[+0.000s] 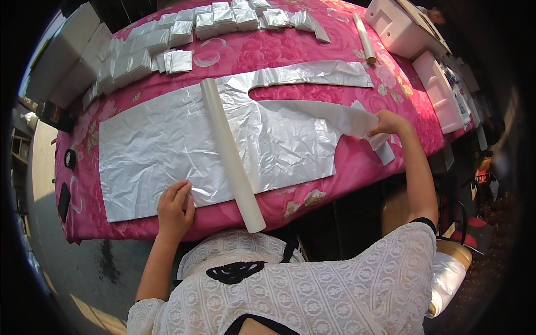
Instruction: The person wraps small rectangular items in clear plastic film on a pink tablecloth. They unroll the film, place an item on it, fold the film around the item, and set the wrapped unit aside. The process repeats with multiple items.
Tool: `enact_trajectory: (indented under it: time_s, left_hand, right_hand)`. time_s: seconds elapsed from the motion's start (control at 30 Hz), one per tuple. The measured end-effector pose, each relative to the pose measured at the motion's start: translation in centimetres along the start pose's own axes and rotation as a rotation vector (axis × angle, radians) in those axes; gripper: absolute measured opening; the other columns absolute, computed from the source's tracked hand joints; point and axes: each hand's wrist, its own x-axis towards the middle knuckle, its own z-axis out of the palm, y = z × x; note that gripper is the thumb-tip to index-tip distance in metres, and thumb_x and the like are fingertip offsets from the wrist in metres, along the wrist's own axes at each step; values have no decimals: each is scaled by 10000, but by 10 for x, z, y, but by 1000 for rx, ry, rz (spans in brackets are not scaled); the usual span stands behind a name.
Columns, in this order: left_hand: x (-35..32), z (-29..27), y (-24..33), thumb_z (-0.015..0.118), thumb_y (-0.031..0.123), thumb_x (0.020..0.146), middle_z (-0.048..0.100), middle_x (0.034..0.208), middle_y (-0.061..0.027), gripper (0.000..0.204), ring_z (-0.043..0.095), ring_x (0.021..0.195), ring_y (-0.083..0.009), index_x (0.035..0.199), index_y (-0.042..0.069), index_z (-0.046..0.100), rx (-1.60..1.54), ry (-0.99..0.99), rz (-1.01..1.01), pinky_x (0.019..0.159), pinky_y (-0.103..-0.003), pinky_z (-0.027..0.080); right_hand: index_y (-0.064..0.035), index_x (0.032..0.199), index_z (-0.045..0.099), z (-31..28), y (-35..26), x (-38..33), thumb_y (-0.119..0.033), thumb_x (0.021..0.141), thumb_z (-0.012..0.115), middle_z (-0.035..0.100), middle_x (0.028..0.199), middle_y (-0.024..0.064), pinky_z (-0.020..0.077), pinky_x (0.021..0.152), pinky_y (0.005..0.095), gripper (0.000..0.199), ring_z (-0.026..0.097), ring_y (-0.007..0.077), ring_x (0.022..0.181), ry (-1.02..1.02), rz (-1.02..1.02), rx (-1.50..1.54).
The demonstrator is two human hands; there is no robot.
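A thin, creased silvery-white plastic sheet (162,151) lies spread over the table, with two long sleeve-like strips reaching to the right. My right hand (389,123) is closed on the end of the nearer strip (340,116), lifting it slightly. The farther strip (318,73) lies flat. Across the sheet rests a long pale tube (231,153), its near end jutting past the table edge. My left hand (176,209) lies at the sheet's near edge, left of the tube, fingers loosely bent and thumb apart, with nothing seen in it.
A pink floral cloth (279,50) covers the table. Several stacks of folded silvery packets (131,61) line the far left side. A second tube (364,39) lies far right, near white foam boxes (399,25). A roll of black tape (70,158) and a dark flat object (64,202) sit at the left edge.
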Motion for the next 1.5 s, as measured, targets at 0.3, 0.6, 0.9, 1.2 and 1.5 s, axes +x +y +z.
enact_trajectory:
  time_s: [0.3, 0.6, 0.9, 1.2, 1.5]
  left_hand:
    - [0, -10, -2, 677, 173, 697, 548, 1126, -122, 450, 529, 1006, -304, 1096, 9, 550, 46, -101, 95, 859, -380, 430]
    - [-2, -14, -10, 724, 172, 647, 534, 1147, -113, 524, 528, 1016, -288, 1115, 19, 546, 110, -178, 187, 858, -386, 443]
    - [-5, -4, -9, 673, 55, 641, 600, 981, -81, 330, 591, 855, -259, 963, 37, 607, 78, -46, 355, 736, -357, 501]
    - [-4, -3, -12, 582, 40, 692, 628, 939, -77, 230, 621, 812, -226, 918, 22, 616, 91, -4, 368, 674, -322, 516]
    - [-3, -5, -4, 575, 46, 700, 629, 940, -73, 218, 621, 799, -214, 913, 29, 616, 53, -30, 288, 667, -317, 516]
  right_hand:
    - [15, 956, 626, 5, 47, 0, -333, 730, 717, 637, 820, 29, 457, 663, 265, 425, 571, 101, 719, 212, -54, 500]
    - [-10, 993, 621, 39, 93, 9, -278, 661, 781, 647, 873, 56, 455, 742, 261, 456, 596, 124, 781, 119, 64, 558]
    - [-4, 1092, 580, 24, 78, -13, -301, 675, 753, 640, 927, 77, 465, 768, 291, 541, 594, 152, 832, 171, 5, 588]
    - [9, 938, 632, 29, 116, -10, -213, 728, 713, 640, 796, 25, 470, 585, 264, 316, 590, 102, 654, 301, 169, 773]
    - [-46, 1022, 617, 11, 20, 62, -212, 698, 691, 626, 976, 160, 449, 846, 391, 372, 577, 316, 948, 857, 160, -53]
